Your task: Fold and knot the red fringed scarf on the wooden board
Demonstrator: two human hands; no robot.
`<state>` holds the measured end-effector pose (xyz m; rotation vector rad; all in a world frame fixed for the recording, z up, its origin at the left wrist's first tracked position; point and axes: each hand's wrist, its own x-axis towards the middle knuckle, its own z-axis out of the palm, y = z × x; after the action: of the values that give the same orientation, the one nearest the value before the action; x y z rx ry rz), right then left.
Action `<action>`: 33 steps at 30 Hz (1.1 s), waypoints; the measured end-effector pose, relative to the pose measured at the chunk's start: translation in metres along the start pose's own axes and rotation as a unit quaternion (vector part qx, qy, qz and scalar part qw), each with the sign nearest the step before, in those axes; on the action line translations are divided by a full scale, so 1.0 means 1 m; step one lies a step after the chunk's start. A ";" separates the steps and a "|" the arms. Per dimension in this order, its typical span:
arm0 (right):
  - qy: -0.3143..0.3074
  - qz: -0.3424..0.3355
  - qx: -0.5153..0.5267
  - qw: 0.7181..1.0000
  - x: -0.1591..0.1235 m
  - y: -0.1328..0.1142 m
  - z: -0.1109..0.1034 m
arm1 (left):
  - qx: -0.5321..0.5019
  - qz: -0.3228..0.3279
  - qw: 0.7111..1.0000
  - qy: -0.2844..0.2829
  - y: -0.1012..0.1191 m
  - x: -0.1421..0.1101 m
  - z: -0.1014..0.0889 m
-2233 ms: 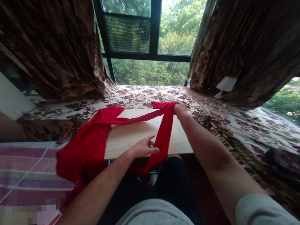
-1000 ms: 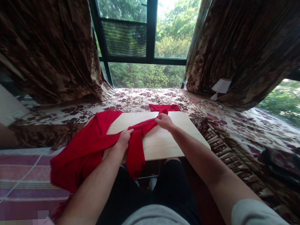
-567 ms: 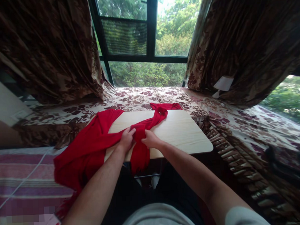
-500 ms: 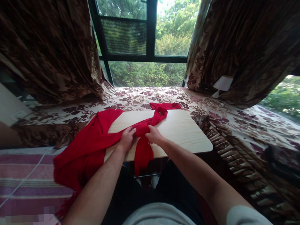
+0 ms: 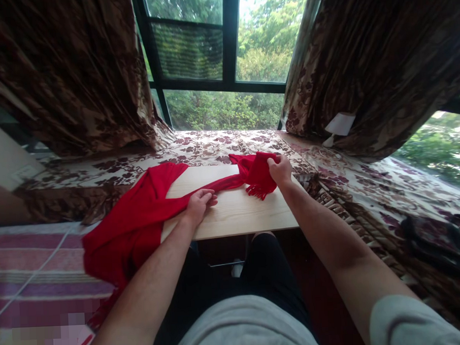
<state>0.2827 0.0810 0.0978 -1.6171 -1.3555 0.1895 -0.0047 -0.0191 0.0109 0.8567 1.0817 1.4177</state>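
Note:
A long red scarf (image 5: 134, 209) lies across the light wooden table (image 5: 232, 218). Its wide part drapes over the left side, and a narrow gathered strip runs right toward the far edge. My left hand (image 5: 199, 205) is closed loosely round this strip near mid-table, thumb on top. At the far right of the table, my right hand (image 5: 280, 169) pinches the scarf's fringed end, with the fringe hanging over the tabletop. More red cloth is bunched just behind that end at the back edge.
Behind the table, a window seat with a floral cover (image 5: 209, 143) runs below the window. A small white lamp (image 5: 338, 124) stands at the right. To the left is a striped bedspread (image 5: 39, 267). A dark item (image 5: 435, 245) lies at far right.
My right hand has moved away from my left, up and to the right, carrying the scarf's fringed end from the near edge to the far right. The left hand stays nearly in place.

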 end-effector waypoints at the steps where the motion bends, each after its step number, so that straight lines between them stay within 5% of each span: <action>1: -0.021 -0.019 -0.049 0.998 -0.002 0.001 -0.001 | 0.006 0.003 1.000 -0.001 0.000 0.000 0.000; 4: -0.156 -0.063 -0.188 0.968 -0.015 -0.005 0.003 | 0.014 0.007 1.000 -0.001 -0.001 0.000 0.001; 7: -0.196 -0.111 -0.270 0.936 -0.035 -0.019 0.018 | 0.007 0.009 1.000 0.000 -0.002 0.002 0.000; 9: -0.211 -0.172 -0.264 0.925 -0.049 -0.032 0.033 | 0.003 0.010 1.000 0.001 -0.003 0.004 -0.001; 13: -0.344 -0.292 -0.202 0.869 -0.072 -0.051 0.070 | 0.012 0.017 1.000 0.002 -0.005 0.006 -0.003; 17: -0.406 -0.335 -0.203 0.826 -0.088 -0.055 0.094 | 0.040 0.039 0.998 0.002 -0.007 0.004 -0.002; 24: -0.310 -0.304 -0.245 0.867 -0.089 -0.038 0.090 | 0.242 0.177 0.954 0.024 -0.011 -0.006 0.006; 33: -0.167 -0.217 -0.177 0.945 -0.045 -0.025 0.063 | 0.245 0.157 0.955 0.052 -0.012 -0.006 0.004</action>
<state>0.2086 0.0773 0.0649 -1.5681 -2.0706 -0.0545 0.0034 -0.0247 0.0014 1.3705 1.4607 1.4872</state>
